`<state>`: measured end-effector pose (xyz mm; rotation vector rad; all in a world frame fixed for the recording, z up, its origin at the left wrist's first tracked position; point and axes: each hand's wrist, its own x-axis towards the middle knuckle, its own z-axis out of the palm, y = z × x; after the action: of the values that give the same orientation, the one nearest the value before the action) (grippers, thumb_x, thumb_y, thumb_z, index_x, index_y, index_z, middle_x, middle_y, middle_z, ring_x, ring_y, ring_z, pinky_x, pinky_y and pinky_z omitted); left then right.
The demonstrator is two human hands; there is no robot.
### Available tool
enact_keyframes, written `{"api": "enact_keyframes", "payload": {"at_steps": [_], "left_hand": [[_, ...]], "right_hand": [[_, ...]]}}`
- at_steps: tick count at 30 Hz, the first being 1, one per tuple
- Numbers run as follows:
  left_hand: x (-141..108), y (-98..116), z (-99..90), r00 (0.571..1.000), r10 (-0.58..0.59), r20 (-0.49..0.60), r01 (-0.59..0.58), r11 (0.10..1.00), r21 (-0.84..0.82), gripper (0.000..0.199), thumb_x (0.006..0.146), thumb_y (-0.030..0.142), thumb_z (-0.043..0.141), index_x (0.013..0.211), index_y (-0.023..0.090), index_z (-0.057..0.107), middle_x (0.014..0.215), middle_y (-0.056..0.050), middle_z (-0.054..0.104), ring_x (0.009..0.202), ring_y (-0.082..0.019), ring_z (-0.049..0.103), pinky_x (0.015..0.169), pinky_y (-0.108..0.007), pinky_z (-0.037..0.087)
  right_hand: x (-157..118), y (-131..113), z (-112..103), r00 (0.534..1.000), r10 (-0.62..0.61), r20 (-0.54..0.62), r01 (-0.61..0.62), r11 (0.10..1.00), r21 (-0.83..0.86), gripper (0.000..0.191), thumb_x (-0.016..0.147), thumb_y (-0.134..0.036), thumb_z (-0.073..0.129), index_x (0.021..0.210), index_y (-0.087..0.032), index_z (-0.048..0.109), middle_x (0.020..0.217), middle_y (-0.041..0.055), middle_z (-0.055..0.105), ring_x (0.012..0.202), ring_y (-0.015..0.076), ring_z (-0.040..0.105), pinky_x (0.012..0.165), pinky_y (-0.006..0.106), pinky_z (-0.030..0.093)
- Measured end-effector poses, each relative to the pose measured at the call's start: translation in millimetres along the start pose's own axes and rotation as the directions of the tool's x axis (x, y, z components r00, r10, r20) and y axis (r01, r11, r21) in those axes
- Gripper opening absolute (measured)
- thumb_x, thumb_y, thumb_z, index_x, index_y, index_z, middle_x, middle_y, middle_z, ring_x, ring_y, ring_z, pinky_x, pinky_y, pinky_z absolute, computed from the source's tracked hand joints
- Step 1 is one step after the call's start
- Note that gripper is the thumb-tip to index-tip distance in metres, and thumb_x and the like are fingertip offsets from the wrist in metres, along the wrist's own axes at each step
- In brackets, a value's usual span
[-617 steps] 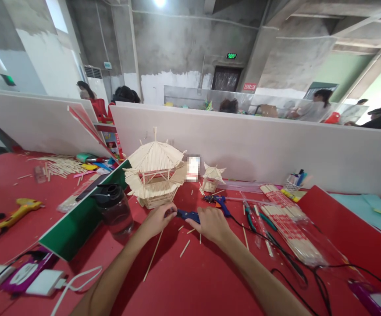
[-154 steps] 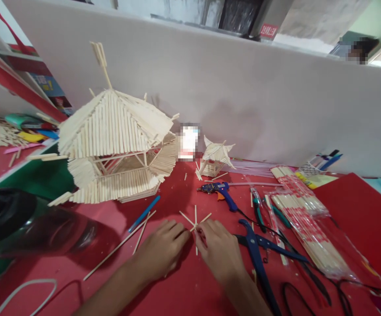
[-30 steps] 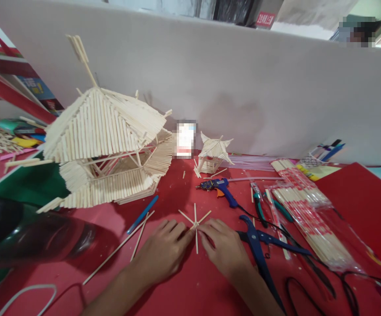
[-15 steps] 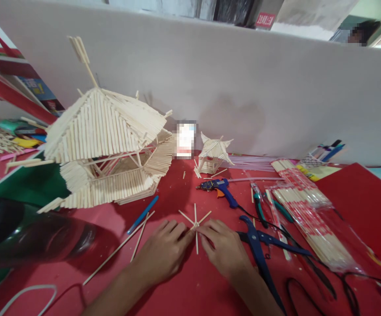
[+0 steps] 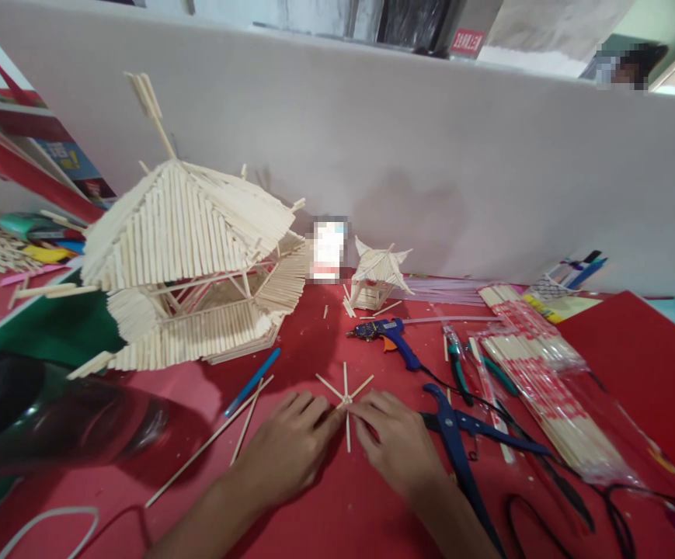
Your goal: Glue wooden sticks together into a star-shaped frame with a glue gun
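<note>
A small star of thin wooden sticks (image 5: 347,431) lies on the red table, its sticks meeting at one centre. My left hand (image 5: 296,439) is closed at the lower left of the star, thumb and fingertips on a stick by the centre. From the right, my right hand (image 5: 395,442) pinches a stick close to the same centre, fingers bent. The hands nearly meet there, and they cover the lower left and lower right sticks. Beyond the star is a blue glue gun (image 5: 396,335); a blue-handled cutter (image 5: 454,427) lies just right of my right hand.
A large stick pavilion (image 5: 186,233) stands left, a small one (image 5: 379,276) at the back. A dark bottle (image 5: 63,419) lies at left, near a blue pen (image 5: 252,382) and loose sticks. Packs of sticks (image 5: 558,404), pliers (image 5: 459,373) and black cables lie right.
The view has shifted very slightly. Both hands keep their hold at the centre of the star, with no other visible movement.
</note>
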<state>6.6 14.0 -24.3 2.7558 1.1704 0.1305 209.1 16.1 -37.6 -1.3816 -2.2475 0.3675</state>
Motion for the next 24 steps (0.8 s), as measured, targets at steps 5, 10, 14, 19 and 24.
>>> {"api": "enact_keyframes", "payload": {"at_steps": [5,10,14,19,24], "left_hand": [[-0.2,-0.2,0.6,1.0,-0.003,-0.005,0.003,1.0,0.0,0.042,0.09,0.017,0.055,0.132,0.019,0.053,0.102,-0.006,0.063,0.09,-0.026,0.053,0.079,-0.039,0.04],[-0.4,0.6,-0.5,1.0,-0.002,-0.008,0.002,1.0,0.008,0.042,0.088,0.016,0.057,0.13,0.019,0.055,0.102,-0.006,0.063,0.089,-0.026,0.053,0.078,-0.039,0.039],[0.0,0.9,-1.6,1.0,0.004,-0.009,-0.004,1.0,0.015,0.041,0.089,0.017,0.056,0.13,0.019,0.055,0.101,-0.006,0.063,0.089,-0.025,0.053,0.078,-0.038,0.039],[-0.9,0.9,-0.5,1.0,0.002,-0.011,-0.002,1.0,0.024,0.044,0.09,0.017,0.055,0.134,0.019,0.052,0.101,-0.007,0.062,0.089,-0.025,0.053,0.079,-0.038,0.039],[-1.0,0.4,0.9,1.0,0.002,-0.014,-0.002,1.0,0.021,0.043,0.09,0.016,0.054,0.133,0.019,0.053,0.101,-0.007,0.062,0.089,-0.025,0.053,0.078,-0.038,0.04]], "right_hand": [[-0.2,-0.1,0.1,1.0,0.002,-0.001,-0.002,1.0,0.007,0.03,0.084,-0.004,0.058,0.098,-0.024,0.076,0.086,0.0032,0.073,0.08,0.0183,0.067,0.074,0.028,0.052],[-0.6,0.3,-0.1,1.0,-0.004,0.002,0.004,1.0,-0.003,0.032,0.084,-0.004,0.058,0.101,-0.025,0.075,0.087,0.003,0.073,0.081,0.0184,0.067,0.075,0.028,0.053],[-0.5,0.2,-0.5,1.0,-0.001,0.011,0.001,1.0,0.005,0.031,0.085,-0.005,0.056,0.1,-0.025,0.075,0.086,0.003,0.073,0.081,0.018,0.067,0.075,0.028,0.052],[0.1,0.3,-0.3,1.0,0.011,0.01,-0.011,1.0,0.011,0.029,0.085,-0.005,0.058,0.099,-0.025,0.075,0.086,0.0025,0.072,0.08,0.0183,0.067,0.074,0.028,0.052],[1.1,0.9,1.0,1.0,0.017,0.009,-0.017,1.0,0.008,0.031,0.084,-0.004,0.059,0.1,-0.025,0.075,0.086,0.0022,0.072,0.08,0.0188,0.066,0.074,0.028,0.052]]}}
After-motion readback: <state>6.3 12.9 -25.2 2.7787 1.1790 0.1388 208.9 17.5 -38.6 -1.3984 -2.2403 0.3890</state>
